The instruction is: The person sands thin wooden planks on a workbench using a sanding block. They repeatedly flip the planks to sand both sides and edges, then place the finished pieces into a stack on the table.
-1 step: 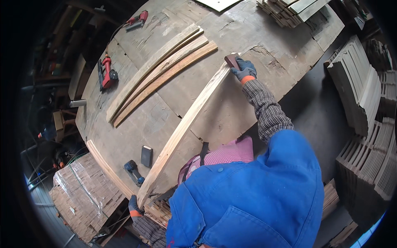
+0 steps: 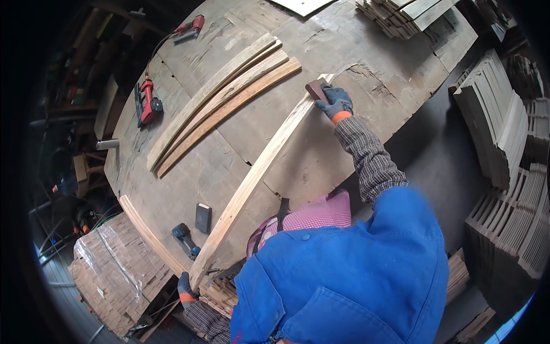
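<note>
A long pale wooden strip (image 2: 255,175) lies slantwise across the worktable, its far end away to the right. My right hand (image 2: 338,102), in a grey glove with an orange cuff, is closed round a brown sanding block (image 2: 315,90). That block rests on the strip a little short of its far tip. At the strip's near end, by the table edge, my left hand (image 2: 185,286) grips the wood in a matching glove; its fingers are partly hidden. Beside this end lie a dark rectangular block (image 2: 203,218) and a blue-and-black power tool (image 2: 184,238).
Several curved wooden strips (image 2: 229,106) lie left of centre on the worktable (image 2: 321,155). Two red nail guns, a nearer one (image 2: 150,103) and a farther one (image 2: 192,27), rest along its left side. Stacked boards (image 2: 401,17) sit at the far right; wrapped wood (image 2: 109,269) stands lower left.
My right hand and the sanding block have slid a short way along the strip, toward me and slightly left. My left hand and the strip hold their places.
</note>
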